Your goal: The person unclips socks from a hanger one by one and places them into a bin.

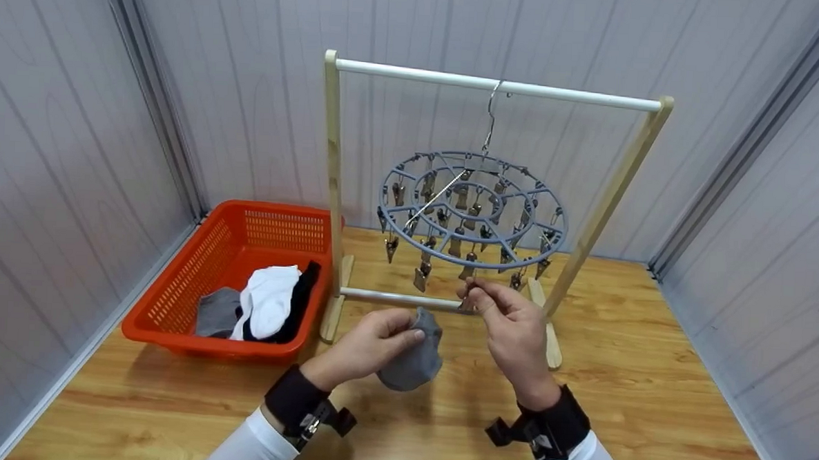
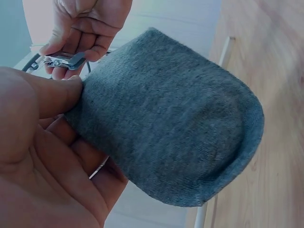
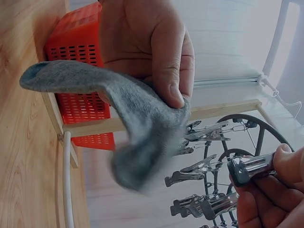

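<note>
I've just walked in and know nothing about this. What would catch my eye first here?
Probably the round grey clip hanger hanging from a wooden rack on the table, ringed with metal clips. Just below it, the left hand pinches a grey sock while the right hand pinches one clip. At the left stands a bright orange basket holding more socks.

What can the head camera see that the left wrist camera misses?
Only the head view shows the orange basket with its socks, the wooden rack and the whole round clip hanger. Only the left wrist view shows the left hand's palm close up, thumb pressed on the cuff. Both show the left hand holding the grey sock and the right hand pinching a metal clip.
</note>
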`<action>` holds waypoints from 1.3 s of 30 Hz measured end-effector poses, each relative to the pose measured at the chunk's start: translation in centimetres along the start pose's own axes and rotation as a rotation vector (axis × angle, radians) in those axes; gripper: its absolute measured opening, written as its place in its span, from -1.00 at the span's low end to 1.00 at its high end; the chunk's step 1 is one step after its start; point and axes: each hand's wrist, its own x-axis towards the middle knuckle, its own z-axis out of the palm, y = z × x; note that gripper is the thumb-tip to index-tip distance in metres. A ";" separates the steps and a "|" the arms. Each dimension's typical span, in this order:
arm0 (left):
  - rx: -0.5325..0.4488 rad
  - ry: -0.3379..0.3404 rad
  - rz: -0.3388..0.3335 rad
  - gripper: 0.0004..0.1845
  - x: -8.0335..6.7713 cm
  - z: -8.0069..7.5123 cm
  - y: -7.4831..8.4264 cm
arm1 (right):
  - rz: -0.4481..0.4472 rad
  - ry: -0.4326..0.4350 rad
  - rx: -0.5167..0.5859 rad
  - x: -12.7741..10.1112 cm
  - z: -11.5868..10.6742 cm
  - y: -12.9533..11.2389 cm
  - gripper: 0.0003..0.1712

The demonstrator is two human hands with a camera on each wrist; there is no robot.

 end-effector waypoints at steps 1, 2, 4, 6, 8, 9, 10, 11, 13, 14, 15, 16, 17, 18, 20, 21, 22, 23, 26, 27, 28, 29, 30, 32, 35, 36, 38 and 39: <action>0.004 -0.003 -0.002 -0.83 0.0 -0.1 0.0 | 0.011 -0.003 -0.010 0.0 0.0 0.0 -0.71; 0.011 -0.004 -0.004 -0.83 0.0 -0.2 0.1 | 0.022 -0.007 -0.022 -0.1 0.0 0.0 -0.68; 0.016 -0.007 -0.009 -0.82 -0.1 -0.5 0.1 | 0.029 -0.019 -0.061 -0.2 0.0 -0.1 -0.64; 0.023 -0.008 -0.012 -0.83 -0.1 -0.7 0.2 | -0.016 -0.024 -0.143 -0.3 0.0 -0.1 -0.62; 0.027 -0.008 -0.014 -0.83 -0.1 -1.0 0.3 | -0.115 -0.009 -0.258 -0.4 0.0 0.0 -0.61; 0.031 -0.009 -0.014 -0.84 -0.1 -1.1 0.3 | -0.182 0.008 -0.321 -0.4 0.0 0.0 -0.61; 0.036 -0.009 -0.013 -0.84 -0.2 -1.3 0.3 | -0.251 0.026 -0.383 -0.4 0.0 0.1 -0.61; 0.042 -0.011 -0.009 -0.84 -0.2 -1.5 0.4 | -0.324 0.050 -0.437 -0.3 -0.1 0.2 -0.62; 0.053 -0.013 -0.005 -0.84 -0.4 -1.9 0.6 | -0.436 0.090 -0.502 -0.2 -0.1 0.0 -0.63; 0.059 -0.015 -0.001 -0.83 -0.5 -2.1 0.8 | -0.479 0.103 -0.520 -0.2 -0.2 -0.1 -0.63; 0.063 -0.015 0.004 -0.82 -0.6 -2.4 1.0 | -0.512 0.115 -0.532 -0.2 -0.2 -0.3 -0.64; 0.065 -0.015 0.008 -0.82 -0.7 -2.6 1.2 | -0.538 0.123 -0.539 -0.3 -0.3 -0.5 -0.65; 0.068 -0.014 0.011 -0.82 -0.8 -3.0 1.4 | -0.558 0.132 -0.543 -0.3 -0.4 -0.7 -0.65; 0.068 -0.011 0.008 -0.82 -0.9 -3.3 1.7 | -0.578 0.140 -0.547 -0.3 -0.6 -1.0 -0.65; 0.065 0.001 0.005 -0.82 -1.2 -4.1 2.0 | -0.618 0.167 -0.541 -0.2 -0.9 -1.3 -0.65; 0.064 0.012 0.003 -0.82 -1.3 -4.5 2.1 | -0.639 0.183 -0.539 -0.2 -1.1 -1.4 -0.66; 0.062 0.024 0.001 -0.83 -1.5 -5.0 2.3 | -0.659 0.197 -0.529 -0.1 -1.2 -1.5 -0.66; 0.060 0.040 -0.001 -0.83 -1.7 -5.4 2.4 | -0.679 0.210 -0.523 0.0 -1.4 -1.6 -0.66; 0.064 0.104 0.004 -0.82 -2.2 -6.8 2.6 | -0.723 0.261 -0.505 0.3 -1.7 -1.8 -0.67; 0.067 0.131 0.006 -0.82 -2.3 -7.3 2.7 | -0.734 0.276 -0.509 0.4 -1.8 -1.8 -0.67; 0.071 0.160 0.007 -0.82 -2.5 -7.7 2.7 | -0.742 0.288 -0.508 0.5 -1.9 -1.8 -0.66; 0.073 0.190 0.006 -0.82 -2.6 -8.2 2.6 | -0.750 0.300 -0.514 0.7 -1.9 -1.7 -0.66; 0.082 0.226 0.003 -0.82 -2.7 -8.7 2.5 | -0.753 0.309 -0.520 0.8 -2.0 -1.7 -0.65; 0.093 0.297 -0.007 -0.81 -2.9 -9.7 2.3 | -0.755 0.318 -0.538 1.0 -2.2 -1.6 -0.63; 0.117 0.393 -0.035 -0.80 -3.3 -11.2 1.6 | -0.728 0.313 -0.580 1.3 -2.5 -1.3 -0.59; 0.135 0.421 -0.046 -0.80 -3.5 -11.7 1.4 | -0.713 0.308 -0.600 1.3 -2.6 -1.1 -0.56; 0.172 0.467 -0.069 -0.79 -3.9 -12.8 1.1 | -0.669 0.295 -0.640 1.3 -2.7 -0.8 -0.50; 0.190 0.488 -0.084 -0.78 -4.1 -13.4 0.9 | -0.645 0.289 -0.657 1.3 -2.8 -0.7 -0.46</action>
